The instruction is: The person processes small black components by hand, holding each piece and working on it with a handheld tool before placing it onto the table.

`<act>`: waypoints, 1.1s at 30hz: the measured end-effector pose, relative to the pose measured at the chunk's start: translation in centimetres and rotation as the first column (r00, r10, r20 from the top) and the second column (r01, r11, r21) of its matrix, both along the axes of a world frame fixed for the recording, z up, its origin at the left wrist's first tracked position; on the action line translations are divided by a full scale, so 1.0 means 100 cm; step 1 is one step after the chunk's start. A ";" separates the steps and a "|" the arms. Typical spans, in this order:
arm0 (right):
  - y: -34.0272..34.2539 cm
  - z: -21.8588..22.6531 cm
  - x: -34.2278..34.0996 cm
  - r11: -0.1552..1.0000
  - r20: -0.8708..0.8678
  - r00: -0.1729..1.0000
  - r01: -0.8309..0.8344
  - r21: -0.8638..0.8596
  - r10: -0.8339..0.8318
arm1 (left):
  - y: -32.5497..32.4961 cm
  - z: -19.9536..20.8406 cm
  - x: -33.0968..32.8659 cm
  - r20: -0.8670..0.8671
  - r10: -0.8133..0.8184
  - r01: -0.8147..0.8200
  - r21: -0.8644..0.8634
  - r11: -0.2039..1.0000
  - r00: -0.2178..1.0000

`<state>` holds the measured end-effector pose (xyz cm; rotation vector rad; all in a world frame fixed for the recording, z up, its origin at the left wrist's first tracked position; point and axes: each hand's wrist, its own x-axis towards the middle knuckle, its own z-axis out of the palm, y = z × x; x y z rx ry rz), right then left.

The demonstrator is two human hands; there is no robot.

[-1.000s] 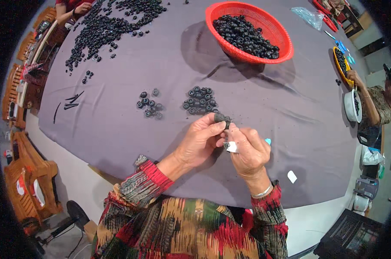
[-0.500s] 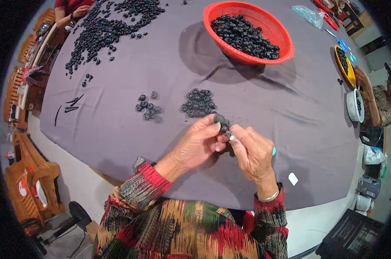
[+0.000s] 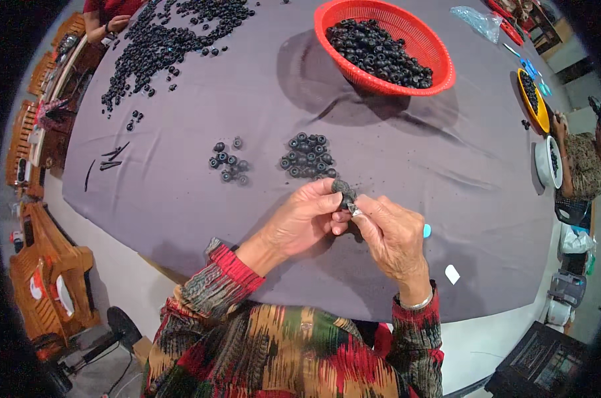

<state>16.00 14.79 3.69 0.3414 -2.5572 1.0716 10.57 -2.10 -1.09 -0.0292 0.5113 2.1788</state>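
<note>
Head view. We see the left hand [image 3: 294, 222] with thumb and index finger pinched narrow on 1 round black piece [image 3: 347, 199]; a dark covering sits over the index fingertip. The other fingers curl beneath.

The right hand [image 3: 394, 240] meets it from the right, thumb and index pressed close together around a small shiny tip [image 3: 354, 210], which touches or nearly touches the piece; we cannot tell which. A light-blue end [image 3: 427, 231] shows just beyond the right hand's outer edge; we cannot tell whether it joins the tip.

The gripped piece is raised over the grey cloth [image 3: 247, 113], near the lower right of a tight cluster of black pieces [image 3: 307, 159]. We note a looser cluster [image 3: 223, 158] to its left, and a red basket [image 3: 420, 41] of black pieces beyond.
</note>
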 end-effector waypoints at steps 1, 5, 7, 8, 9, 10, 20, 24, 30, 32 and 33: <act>0.000 0.001 -0.001 1.000 0.007 1.000 -0.021 0.004 0.021 | -0.002 0.001 0.000 -0.002 -0.004 0.004 -0.006 1.000 1.000; -0.001 0.003 -0.002 0.998 0.037 0.998 -0.055 0.008 0.055 | -0.003 -0.001 -0.001 -0.004 -0.021 0.021 0.007 1.000 1.000; -0.001 0.000 -0.001 0.999 0.034 0.999 -0.038 -0.015 0.038 | -0.002 0.000 0.000 -0.055 0.011 -0.016 -0.096 0.995 0.998; -0.003 -0.002 -0.001 0.999 0.031 0.999 -0.023 -0.039 0.024 | -0.001 0.002 0.000 -0.057 0.008 -0.014 -0.098 0.995 0.998; -0.004 -0.001 -0.001 0.999 0.030 0.999 -0.021 -0.041 0.022 | 0.001 0.003 0.000 -0.076 0.026 -0.036 -0.123 0.992 0.997; -0.006 0.002 -0.001 1.000 0.055 0.998 0.007 -0.023 -0.006 | 0.002 0.005 0.001 -0.096 0.044 -0.058 -0.147 0.988 0.994; 0.000 0.003 -0.002 0.980 0.208 0.959 0.201 -0.011 -0.194 | 0.008 0.003 0.002 -0.171 0.071 -0.098 -0.156 0.983 0.983; 0.004 -0.002 -0.004 0.977 0.094 0.975 0.207 -0.058 -0.201 | 0.007 0.000 0.002 -0.144 0.104 -0.125 -0.143 0.982 0.984; -0.011 -0.016 -0.004 0.994 -0.221 0.970 0.111 0.013 -0.105 | 0.009 0.006 0.001 -0.099 0.085 -0.097 -0.122 0.988 0.991; -0.012 -0.017 -0.005 0.986 -0.317 0.943 0.135 0.098 -0.098 | 0.010 0.006 0.001 -0.102 0.082 -0.092 -0.090 0.992 0.991; -0.013 -0.020 -0.005 0.986 -0.319 0.943 0.131 0.102 -0.093 | 0.013 0.006 0.002 -0.098 0.093 -0.102 -0.085 0.991 0.991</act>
